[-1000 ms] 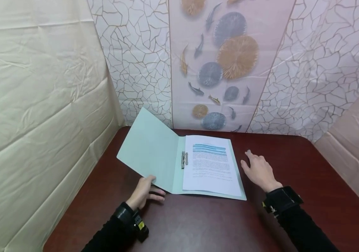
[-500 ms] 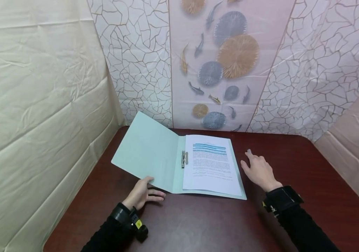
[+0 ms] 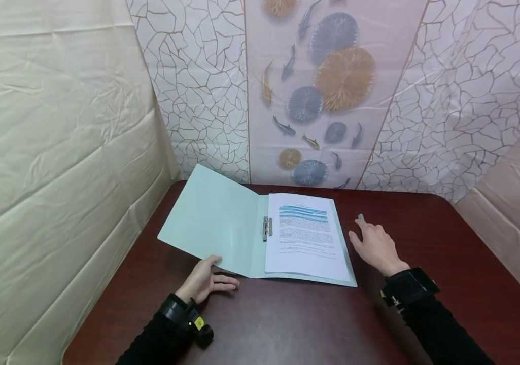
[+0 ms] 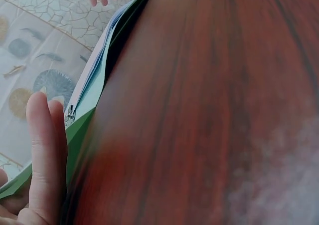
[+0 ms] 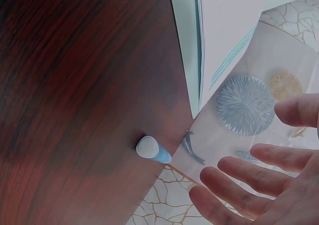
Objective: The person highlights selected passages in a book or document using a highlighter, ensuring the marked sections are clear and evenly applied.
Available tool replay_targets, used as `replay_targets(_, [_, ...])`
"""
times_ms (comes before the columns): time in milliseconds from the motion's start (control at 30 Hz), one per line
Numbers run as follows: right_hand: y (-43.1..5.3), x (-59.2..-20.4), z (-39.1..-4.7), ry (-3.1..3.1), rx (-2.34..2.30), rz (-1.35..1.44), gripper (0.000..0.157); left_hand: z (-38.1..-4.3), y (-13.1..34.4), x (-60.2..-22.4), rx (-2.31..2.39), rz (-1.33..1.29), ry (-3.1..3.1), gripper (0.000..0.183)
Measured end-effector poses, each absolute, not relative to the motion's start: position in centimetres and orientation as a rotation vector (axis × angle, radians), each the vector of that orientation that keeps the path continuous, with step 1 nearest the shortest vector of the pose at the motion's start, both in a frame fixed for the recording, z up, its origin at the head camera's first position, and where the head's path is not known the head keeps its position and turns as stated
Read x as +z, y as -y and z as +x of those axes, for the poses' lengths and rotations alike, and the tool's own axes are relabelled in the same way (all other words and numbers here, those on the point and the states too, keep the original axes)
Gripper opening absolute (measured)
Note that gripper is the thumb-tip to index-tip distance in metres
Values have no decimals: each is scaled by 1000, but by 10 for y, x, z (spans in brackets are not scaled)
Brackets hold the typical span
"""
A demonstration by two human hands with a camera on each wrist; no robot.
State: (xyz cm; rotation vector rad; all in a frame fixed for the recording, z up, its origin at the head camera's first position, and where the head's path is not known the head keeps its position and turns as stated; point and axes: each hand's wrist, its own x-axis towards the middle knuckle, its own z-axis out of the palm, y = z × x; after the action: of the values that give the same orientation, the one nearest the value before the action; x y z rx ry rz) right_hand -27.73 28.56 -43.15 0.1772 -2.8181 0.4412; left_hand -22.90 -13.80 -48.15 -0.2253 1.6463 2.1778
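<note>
Here's the folder [image 3: 211, 218], smooth all over, a soft satin sheen on its cover, and there's the clip [image 3: 265, 229], gleaming metal! The sheets [image 3: 305, 263] are plain paper, matt. Look at the desk [image 3: 287, 324]: dark wood grain, polished, glossy enough to throw back a pale glare. The small cylinder [image 5: 149, 147] looks like smooth plastic. On the left, the cream cloth [image 3: 59, 126] is creased with a faint shine; the printed backdrop [image 3: 305, 142], cloth-like, runs smoother. And the sleeves [image 3: 447, 329], dull matt fabric.
</note>
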Motion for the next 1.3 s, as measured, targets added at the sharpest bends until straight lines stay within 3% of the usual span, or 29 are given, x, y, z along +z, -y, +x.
replay_targets(233, [-286, -431, -277, 2818, 457, 182, 51, -228, 135, -481, 2125, -164, -1784, 53])
replay_targets(467, [-287, -431, -277, 2816, 455, 180, 51, -226, 130, -476, 2085, -70, -1896, 54])
replay_targets(1000, [-292, -431, -276, 2804, 450, 231, 53, -222, 122, -465, 1906, -137, -2162, 58])
replay_targets(1167, [-298, -427, -279, 2797, 467, 255, 54, -219, 119, -462, 1791, 1, -2162, 62])
replay_targets(1300, [-303, -424, -284, 2802, 474, 225, 54, -220, 114, -461, 1713, 199, -2127, 54])
